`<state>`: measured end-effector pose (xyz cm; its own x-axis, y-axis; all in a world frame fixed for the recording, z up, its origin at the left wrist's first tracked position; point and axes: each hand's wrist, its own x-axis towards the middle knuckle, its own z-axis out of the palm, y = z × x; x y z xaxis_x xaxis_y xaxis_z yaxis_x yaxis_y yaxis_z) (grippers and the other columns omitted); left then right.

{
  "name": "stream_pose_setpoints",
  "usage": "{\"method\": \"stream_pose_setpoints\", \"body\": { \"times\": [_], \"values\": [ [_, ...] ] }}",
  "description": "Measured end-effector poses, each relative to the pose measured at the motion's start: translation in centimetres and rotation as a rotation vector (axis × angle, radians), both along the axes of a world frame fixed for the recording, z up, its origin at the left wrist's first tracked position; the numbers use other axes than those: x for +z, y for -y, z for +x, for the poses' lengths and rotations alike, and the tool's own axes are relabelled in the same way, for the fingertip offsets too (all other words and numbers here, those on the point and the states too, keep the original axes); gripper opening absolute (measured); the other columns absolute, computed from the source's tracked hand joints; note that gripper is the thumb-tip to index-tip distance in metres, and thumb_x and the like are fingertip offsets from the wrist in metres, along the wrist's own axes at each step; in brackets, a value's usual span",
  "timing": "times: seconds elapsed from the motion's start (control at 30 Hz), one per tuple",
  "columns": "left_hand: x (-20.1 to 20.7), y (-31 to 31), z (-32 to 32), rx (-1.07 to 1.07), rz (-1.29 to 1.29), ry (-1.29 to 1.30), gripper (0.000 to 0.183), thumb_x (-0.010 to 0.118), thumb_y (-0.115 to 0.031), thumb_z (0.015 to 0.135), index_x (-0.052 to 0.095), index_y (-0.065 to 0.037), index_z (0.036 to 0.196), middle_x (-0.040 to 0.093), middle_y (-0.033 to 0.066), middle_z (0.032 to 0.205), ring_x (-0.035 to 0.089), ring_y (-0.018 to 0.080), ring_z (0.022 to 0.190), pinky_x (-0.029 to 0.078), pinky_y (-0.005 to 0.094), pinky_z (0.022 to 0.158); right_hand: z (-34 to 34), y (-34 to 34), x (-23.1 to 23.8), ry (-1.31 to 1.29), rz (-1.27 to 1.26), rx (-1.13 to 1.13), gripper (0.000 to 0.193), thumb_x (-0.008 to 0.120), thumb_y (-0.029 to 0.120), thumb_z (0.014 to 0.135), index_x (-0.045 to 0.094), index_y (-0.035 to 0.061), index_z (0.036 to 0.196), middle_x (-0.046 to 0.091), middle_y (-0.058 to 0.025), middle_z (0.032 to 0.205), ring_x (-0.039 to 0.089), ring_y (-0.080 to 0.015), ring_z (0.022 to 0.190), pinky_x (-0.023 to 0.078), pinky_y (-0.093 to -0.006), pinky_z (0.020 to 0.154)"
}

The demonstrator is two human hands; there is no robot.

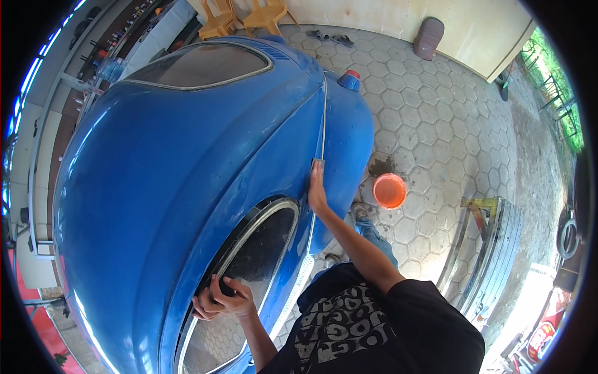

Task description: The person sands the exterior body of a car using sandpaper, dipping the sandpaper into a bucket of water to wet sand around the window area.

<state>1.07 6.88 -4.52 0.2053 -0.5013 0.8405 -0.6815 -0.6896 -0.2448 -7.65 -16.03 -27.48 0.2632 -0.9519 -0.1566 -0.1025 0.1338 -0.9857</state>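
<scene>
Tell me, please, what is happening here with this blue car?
A person in a black T-shirt stands beside the blue car. The right hand, held flat, has a small pad against the car near the rear fender. The left hand is curled at the side window; whether it holds something is unclear. An orange bucket stands on the paving.

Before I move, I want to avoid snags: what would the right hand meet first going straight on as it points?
The right hand, on a small pad, would probably meet more of the blue car body, close beside the pale strip; exact depth is unclear.
</scene>
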Motion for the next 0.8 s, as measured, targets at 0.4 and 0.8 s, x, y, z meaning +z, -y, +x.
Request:
{"method": "stream_pose_setpoints", "body": {
  "times": [0.4,0.8],
  "values": [
    [0.1,0.4,-0.4,-0.035,-0.015,-0.033,0.021,0.06,-0.025,0.084,0.063,-0.011,0.099,0.044,0.0117,0.11,0.033,0.0363,0.122,0.012,0.0612,0.101,-0.9,-1.1,3.6,-0.052,0.081,-0.014,0.066,0.013,0.047,0.101,0.004,0.0043,0.15,0.001,-0.0141,0.157,-0.001,-0.028,0.145,0.003,-0.0375,0.116],
    [0.1,-0.1,-0.2,-0.021,-0.036,-0.011,0.022,0.059,-0.025,0.085,0.064,-0.01,0.1,0.047,0.0106,0.108,0.038,0.0344,0.12,0.015,0.0585,0.103,-1.2,-3.5,1.4,-0.023,0.036,-0.011,0.063,0.016,0.043,0.102,0.006,0.003,0.15,0.0,-0.0163,0.157,0.0,-0.0278,0.145,0.006,-0.0347,0.116]
  ]
}}
